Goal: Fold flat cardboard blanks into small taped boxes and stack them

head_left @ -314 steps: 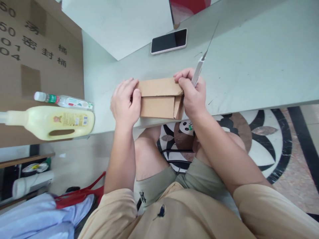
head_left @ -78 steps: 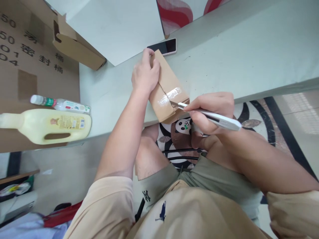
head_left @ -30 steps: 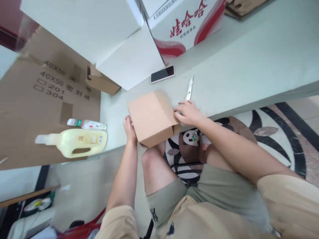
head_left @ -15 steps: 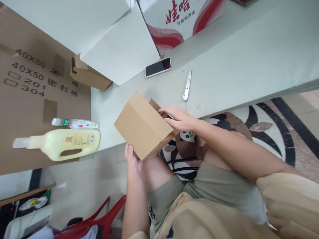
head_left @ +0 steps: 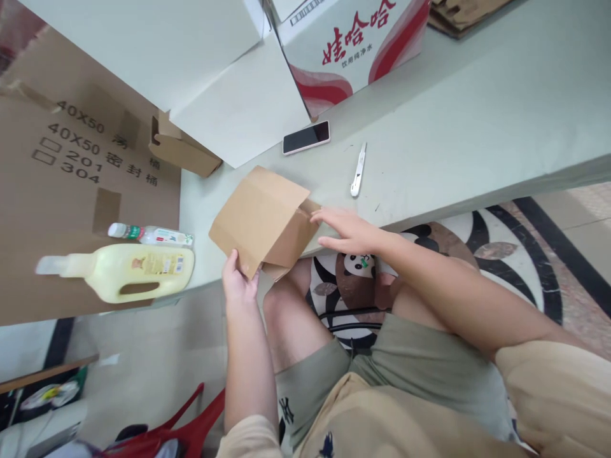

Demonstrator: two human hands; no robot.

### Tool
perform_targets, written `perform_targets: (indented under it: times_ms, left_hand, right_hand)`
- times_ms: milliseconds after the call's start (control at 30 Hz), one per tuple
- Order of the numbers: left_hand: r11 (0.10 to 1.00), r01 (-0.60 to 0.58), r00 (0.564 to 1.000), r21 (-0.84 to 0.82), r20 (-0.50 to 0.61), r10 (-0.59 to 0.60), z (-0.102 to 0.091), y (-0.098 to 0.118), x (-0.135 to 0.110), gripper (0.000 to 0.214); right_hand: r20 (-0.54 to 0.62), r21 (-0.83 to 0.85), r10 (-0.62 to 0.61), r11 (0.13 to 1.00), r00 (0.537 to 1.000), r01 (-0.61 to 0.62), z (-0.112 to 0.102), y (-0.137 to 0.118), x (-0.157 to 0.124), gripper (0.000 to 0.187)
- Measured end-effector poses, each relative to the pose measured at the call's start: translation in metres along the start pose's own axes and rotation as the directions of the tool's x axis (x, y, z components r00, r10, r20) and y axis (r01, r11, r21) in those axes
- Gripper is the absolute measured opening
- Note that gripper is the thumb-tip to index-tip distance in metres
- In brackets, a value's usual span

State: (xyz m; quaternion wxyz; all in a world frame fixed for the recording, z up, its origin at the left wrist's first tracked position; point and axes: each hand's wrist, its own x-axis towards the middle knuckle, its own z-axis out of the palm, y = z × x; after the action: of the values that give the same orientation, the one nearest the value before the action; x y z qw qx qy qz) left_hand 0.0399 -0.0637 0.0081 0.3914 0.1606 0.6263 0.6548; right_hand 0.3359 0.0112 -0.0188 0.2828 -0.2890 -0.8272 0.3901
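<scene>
A brown cardboard box (head_left: pixel 262 213) is tilted over the table's front edge, its flap end turned toward the right. My left hand (head_left: pixel 240 280) grips its near lower corner, thumb on top and the other fingers hidden underneath. At the flap end, my right hand (head_left: pixel 346 230) has its fingers stretched out and apart, with the fingertips at the side flap. Whether they press on the cardboard I cannot tell. Beyond the box, a white utility knife (head_left: pixel 358 170) and a phone (head_left: pixel 306 138) lie on the table.
At the left lie a yellow detergent bottle (head_left: pixel 138 273) and a small clear bottle (head_left: pixel 155 235), before a large printed carton (head_left: pixel 71 210). A smaller brown box (head_left: pixel 186 149), a white panel (head_left: pixel 248 102) and a red-and-white carton (head_left: pixel 358 54) stand at the back. A red chair (head_left: pixel 195 426) is below left.
The box has turned and shifted slightly left, bringing its flap end more into view. My left hand moved left with it. My right hand's fingers have come out from the flaps and spread.
</scene>
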Motion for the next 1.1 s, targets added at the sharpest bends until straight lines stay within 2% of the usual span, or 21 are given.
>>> perform_targets:
  times_ms: [67, 167, 267, 433, 600, 767, 933, 1033, 1100]
  left_hand:
    - [0.998, 0.032, 0.997, -0.056, 0.076, -0.027, 0.001, -0.002, -0.009, 0.028]
    - [0.985, 0.102, 0.989, -0.137, 0.118, -0.086, -0.002, -0.012, -0.026, 0.027]
    - [0.970, 0.129, 0.987, -0.207, 0.118, -0.106, -0.008, -0.029, -0.042, 0.024]
    - [0.990, 0.066, 0.982, -0.121, 0.186, -0.043, -0.012, -0.047, -0.059, 0.040]
    - [0.999, 0.004, 0.975, -0.034, 0.223, 0.004, 0.007, -0.049, -0.057, 0.053]
    - [0.995, -0.090, 0.991, -0.052, 0.094, 0.094, 0.022, -0.051, -0.055, 0.044]
    - [0.990, -0.140, 0.989, -0.025, 0.042, 0.141, 0.018, -0.052, -0.054, 0.046]
    - [0.998, -0.067, 0.995, -0.019, 0.071, 0.068, 0.009, -0.049, -0.054, 0.048]
    - [1.000, 0.008, 0.990, 0.023, 0.140, -0.011, 0.001, -0.047, -0.053, 0.044]
  right_hand:
    - [-0.022, -0.044, 0.090, 0.995, 0.996, -0.091, 0.003, 0.003, 0.003, 0.046]
    - [-0.066, -0.082, 0.172, 0.981, 0.983, -0.177, 0.006, 0.009, 0.006, 0.046]
    - [-0.087, -0.074, 0.175, 0.981, 0.981, -0.181, 0.006, 0.014, 0.006, 0.049]
    - [-0.055, -0.062, 0.155, 0.985, 0.986, -0.158, 0.009, 0.016, 0.008, 0.059]
    - [-0.086, -0.097, 0.234, 0.965, 0.968, -0.242, 0.017, 0.009, 0.019, 0.062]
    - [-0.181, -0.101, 0.280, 0.948, 0.943, -0.301, 0.019, 0.004, 0.021, 0.052]
    - [-0.203, -0.087, 0.263, 0.955, 0.943, -0.285, 0.017, 0.008, 0.017, 0.055]
    - [-0.176, -0.051, 0.232, 0.968, 0.957, -0.245, 0.018, 0.010, 0.017, 0.063]
    - [-0.154, -0.022, 0.192, 0.980, 0.969, -0.197, 0.020, 0.010, 0.019, 0.067]
